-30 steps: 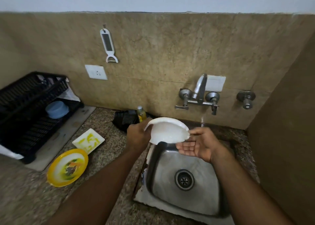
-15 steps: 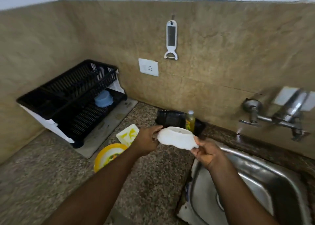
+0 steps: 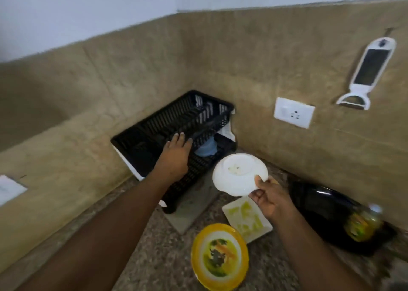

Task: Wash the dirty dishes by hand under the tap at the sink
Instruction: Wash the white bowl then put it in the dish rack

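Step in hand looks like racking: the white round ceramic bowl [image 3: 239, 174] is flipped base-up, centre of frame, held in the air between the black slatted plastic dish rack [image 3: 176, 123] and the dirty dishes lower down. Right hand [image 3: 270, 199] pinches its near rim, thumb on top, fingers [image 3: 257, 197] curled underneath. Left hand [image 3: 175, 156] holds nothing, its fingers straight and together, stretched toward the rack's upper tier edge; contact or not, can't tell.

A pale blue plastic bowl [image 3: 206, 148] already sits in the rack's lower tier, just behind the left hand.

Not yet washed, lower centre on the speckled granite counter [image 3: 154, 257]: a yellow-rimmed round plate [image 3: 219, 256] with food residue and a white square plate [image 3: 247, 219] with yellow smears, just beside each other.

Next move, my read: set the bowl into the lower tier beside the blue one, rim down so it drains. The upper tier overhangs that slot, so it needs a low, angled entry. Then the yellow plate.
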